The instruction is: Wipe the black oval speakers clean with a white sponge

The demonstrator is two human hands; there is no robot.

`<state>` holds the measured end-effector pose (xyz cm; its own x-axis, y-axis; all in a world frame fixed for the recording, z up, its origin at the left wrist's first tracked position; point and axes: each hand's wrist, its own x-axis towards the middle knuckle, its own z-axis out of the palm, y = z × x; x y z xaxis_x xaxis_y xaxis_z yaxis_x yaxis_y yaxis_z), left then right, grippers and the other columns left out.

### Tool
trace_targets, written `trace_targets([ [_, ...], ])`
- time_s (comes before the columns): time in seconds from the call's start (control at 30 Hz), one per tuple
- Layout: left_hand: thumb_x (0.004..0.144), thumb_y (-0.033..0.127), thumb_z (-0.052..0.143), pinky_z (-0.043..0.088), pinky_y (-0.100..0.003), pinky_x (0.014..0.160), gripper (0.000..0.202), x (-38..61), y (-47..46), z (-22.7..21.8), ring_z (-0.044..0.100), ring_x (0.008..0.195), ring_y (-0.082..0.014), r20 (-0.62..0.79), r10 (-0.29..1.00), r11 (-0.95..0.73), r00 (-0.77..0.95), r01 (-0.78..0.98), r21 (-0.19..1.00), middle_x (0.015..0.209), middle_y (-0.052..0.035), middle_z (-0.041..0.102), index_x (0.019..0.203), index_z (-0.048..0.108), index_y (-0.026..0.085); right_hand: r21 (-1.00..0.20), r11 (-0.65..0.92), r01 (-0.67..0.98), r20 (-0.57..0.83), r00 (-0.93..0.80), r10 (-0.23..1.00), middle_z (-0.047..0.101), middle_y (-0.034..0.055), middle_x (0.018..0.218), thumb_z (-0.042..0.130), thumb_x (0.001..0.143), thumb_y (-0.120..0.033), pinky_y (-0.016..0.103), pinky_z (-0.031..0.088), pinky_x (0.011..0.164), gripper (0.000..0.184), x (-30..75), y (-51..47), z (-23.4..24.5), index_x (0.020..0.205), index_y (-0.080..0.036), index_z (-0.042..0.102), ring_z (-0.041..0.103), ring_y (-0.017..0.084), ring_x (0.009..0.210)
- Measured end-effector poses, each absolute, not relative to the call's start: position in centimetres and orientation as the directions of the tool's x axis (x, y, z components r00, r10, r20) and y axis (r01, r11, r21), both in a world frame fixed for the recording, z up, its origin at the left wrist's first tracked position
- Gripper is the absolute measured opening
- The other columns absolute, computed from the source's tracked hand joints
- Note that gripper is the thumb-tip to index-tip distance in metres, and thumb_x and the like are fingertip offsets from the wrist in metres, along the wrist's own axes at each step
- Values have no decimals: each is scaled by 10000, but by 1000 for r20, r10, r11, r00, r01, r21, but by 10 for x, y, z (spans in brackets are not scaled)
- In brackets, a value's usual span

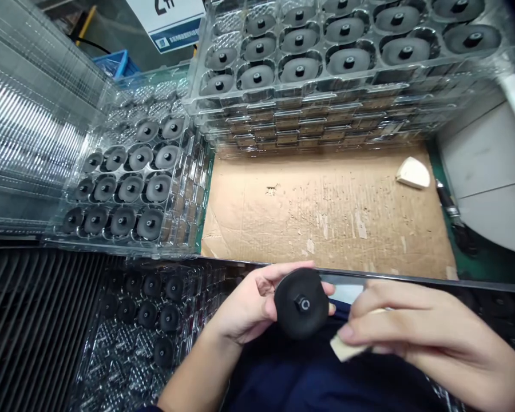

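Observation:
A round black disc with a short central stud (301, 303) is held by its edge in my left hand (255, 300), the stud facing up toward me. Just right of it, my right hand (390, 317) pinches a small cream-coloured block (345, 348), perhaps a sponge or eraser; its motion is slightly blurred. The block and the disc are apart. Both hands are over my lap, at the front edge of the table. A similar cream wedge-shaped piece (414, 173) lies on the cardboard at the right.
Cardboard (257, 223) covers the tabletop. Stacked clear trays of black discs stand at the back (339, 103) and left (171, 229). Another clear tray (120, 343) with discs sits lower left, beside a black ribbed stack (34, 320). A dark-handled tool (455, 220) lies at the right edge.

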<state>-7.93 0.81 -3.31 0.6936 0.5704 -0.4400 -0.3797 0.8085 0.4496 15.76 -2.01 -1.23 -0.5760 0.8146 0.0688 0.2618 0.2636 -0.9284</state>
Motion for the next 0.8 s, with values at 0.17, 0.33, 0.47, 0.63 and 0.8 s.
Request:
trace_targets([
  [0.17,576,360,830,497,-302,886,583,-68,13,-30,694,950,-208,-392,635,762,666,-454,462,1052,-84,736,1117,664,225,-929,82,361,43,-115,992,703,-15,915,604,864,-196,237,540,639,253,144,-27,-12,1051,-350,678,668,164,799],
  [0.33,546,334,854,499,-248,878,608,-60,11,-30,670,965,-186,-439,740,671,510,-508,540,1056,-44,716,1111,664,218,-842,291,454,342,33,939,691,37,985,545,885,-117,305,527,742,316,99,-15,8,1166,-244,611,639,182,828],
  [0.47,556,264,855,509,-252,872,520,-62,9,-31,666,954,-167,-461,804,593,376,-570,569,1044,18,712,1044,678,291,-832,397,389,307,-275,911,678,43,829,497,897,-84,246,514,671,212,81,-4,13,1045,-127,642,620,140,719],
  [0.63,549,302,855,491,-205,845,487,-58,7,-29,659,887,-143,-498,778,627,383,-525,576,896,16,714,1003,697,228,-765,413,495,396,-144,907,677,82,867,467,917,-108,299,489,701,229,75,6,9,1067,-90,639,619,174,760],
  [0.8,515,251,873,513,-208,834,549,-66,8,-28,663,951,-155,-503,738,672,450,-552,493,1026,7,721,1033,691,264,-825,421,377,302,-336,892,669,19,846,476,907,-88,243,456,680,213,91,-9,7,1044,-139,630,594,126,732],
])
